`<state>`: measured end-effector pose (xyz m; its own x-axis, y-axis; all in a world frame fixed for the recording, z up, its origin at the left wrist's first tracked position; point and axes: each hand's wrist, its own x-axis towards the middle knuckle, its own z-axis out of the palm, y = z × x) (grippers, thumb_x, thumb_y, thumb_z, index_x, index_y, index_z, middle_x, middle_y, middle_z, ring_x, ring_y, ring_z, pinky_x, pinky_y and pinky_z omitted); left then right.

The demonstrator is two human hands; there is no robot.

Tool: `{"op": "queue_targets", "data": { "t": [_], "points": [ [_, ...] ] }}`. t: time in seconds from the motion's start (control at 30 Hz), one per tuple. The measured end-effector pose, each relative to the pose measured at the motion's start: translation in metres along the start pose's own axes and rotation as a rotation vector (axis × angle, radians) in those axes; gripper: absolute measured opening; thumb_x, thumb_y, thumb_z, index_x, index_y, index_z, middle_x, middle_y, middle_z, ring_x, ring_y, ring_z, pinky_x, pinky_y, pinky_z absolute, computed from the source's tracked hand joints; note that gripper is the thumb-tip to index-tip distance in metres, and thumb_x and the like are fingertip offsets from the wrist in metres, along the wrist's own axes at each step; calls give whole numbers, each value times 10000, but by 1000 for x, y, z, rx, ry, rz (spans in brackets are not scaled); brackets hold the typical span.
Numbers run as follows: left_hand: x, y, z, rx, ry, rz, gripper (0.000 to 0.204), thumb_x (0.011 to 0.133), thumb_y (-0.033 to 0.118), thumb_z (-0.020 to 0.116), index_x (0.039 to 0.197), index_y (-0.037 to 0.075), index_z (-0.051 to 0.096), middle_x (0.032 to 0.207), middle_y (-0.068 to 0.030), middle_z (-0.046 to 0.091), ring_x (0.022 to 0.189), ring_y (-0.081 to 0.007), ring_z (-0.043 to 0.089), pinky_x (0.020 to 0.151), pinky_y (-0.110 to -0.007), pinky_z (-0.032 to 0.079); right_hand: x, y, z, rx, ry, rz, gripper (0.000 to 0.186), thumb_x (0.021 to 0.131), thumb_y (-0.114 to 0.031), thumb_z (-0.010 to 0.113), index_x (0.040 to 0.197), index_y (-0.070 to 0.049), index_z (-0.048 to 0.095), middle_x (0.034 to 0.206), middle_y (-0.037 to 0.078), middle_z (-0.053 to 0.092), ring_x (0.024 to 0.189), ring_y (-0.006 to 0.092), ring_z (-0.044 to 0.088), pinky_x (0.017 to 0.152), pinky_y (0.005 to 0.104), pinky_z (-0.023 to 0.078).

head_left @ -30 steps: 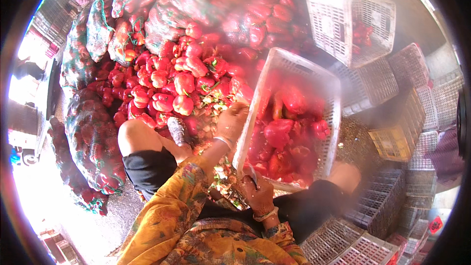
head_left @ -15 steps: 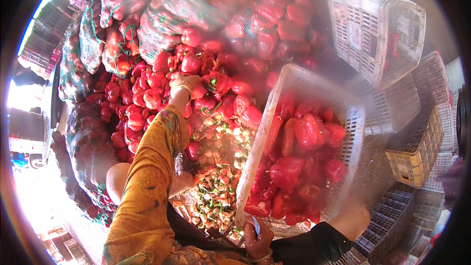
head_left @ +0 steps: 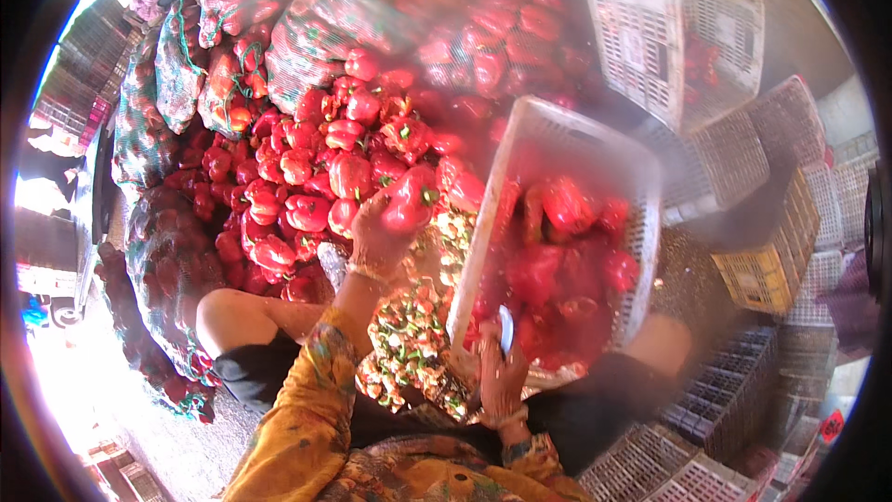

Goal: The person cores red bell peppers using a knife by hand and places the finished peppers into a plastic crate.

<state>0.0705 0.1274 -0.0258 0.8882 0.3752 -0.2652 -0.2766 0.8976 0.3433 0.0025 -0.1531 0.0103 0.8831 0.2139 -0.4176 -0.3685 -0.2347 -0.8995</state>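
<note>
My left hand (head_left: 373, 234) is closed round a whole red bell pepper (head_left: 410, 199), its green stem facing right. It is held above the near edge of a big heap of red peppers (head_left: 307, 163). Close to my body, my right hand (head_left: 502, 376) grips a small knife, its pale blade (head_left: 506, 328) pointing up; the handle is hidden in the fingers. Just beyond that hand stands a white plastic crate (head_left: 483, 251) with red peppers inside. Cut stems and cores (head_left: 409, 344) lie piled between my legs, left of the crate.
Green mesh sacks of peppers (head_left: 321, 33) surround the heap at the back and left. An upright white crate (head_left: 641, 46), a yellow crate (head_left: 757, 274) and a dark crate (head_left: 729, 390) stand on the right. My bent knees (head_left: 223, 321) flank the work area. Haze blurs the crate.
My left hand has come back from the heap toward me, bringing a pepper. My right hand with the knife has risen beside the crate's near corner. The view has shifted slightly.
</note>
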Motion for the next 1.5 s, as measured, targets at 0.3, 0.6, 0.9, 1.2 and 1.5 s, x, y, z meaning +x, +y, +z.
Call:
{"op": "queue_targets", "data": {
  "t": [0.3,0.6,0.9,1.2,1.5],
  "points": [
    [-156,-45,45,244,25,-212,552,906,342,654,1263,-73,585,1214,-179,664,1053,-296,678,896,-443,580,21,-40,10,-238,-98,-411,266,942,-154,659,1184,-44,660,971,131,719,834,237,686,732,360,526],
    [-189,-72,36,1691,102,411,337,1012,293,569,1181,17,663,1066,-157,685,1013,-269,653,908,-375,502,-25,-7,6,-255,31,-454,172,962,-208,666,1031,-51,652,856,199,685,806,391,684,692,433,514],
    [-200,-69,67,1855,54,451,258,954,261,553,993,38,677,872,-189,667,860,-417,626,767,-515,475,-31,-24,-1,-228,-108,-229,229,974,-229,650,1047,-14,680,807,199,688,727,323,690,648,403,511],
    [-167,-79,75,2035,124,366,240,917,244,587,848,41,694,803,-202,680,756,-411,658,689,-518,502,-15,-34,2,-267,-68,5,333,992,-294,606,1104,7,696,886,187,699,845,290,686,764,394,509],
    [-152,-86,51,2052,231,325,414,981,366,460,806,33,634,763,-226,627,768,-438,636,676,-521,466,-24,0,25,-114,245,-225,214,969,-226,663,1023,-21,692,851,193,706,790,344,695,715,418,522]
  ]
}}
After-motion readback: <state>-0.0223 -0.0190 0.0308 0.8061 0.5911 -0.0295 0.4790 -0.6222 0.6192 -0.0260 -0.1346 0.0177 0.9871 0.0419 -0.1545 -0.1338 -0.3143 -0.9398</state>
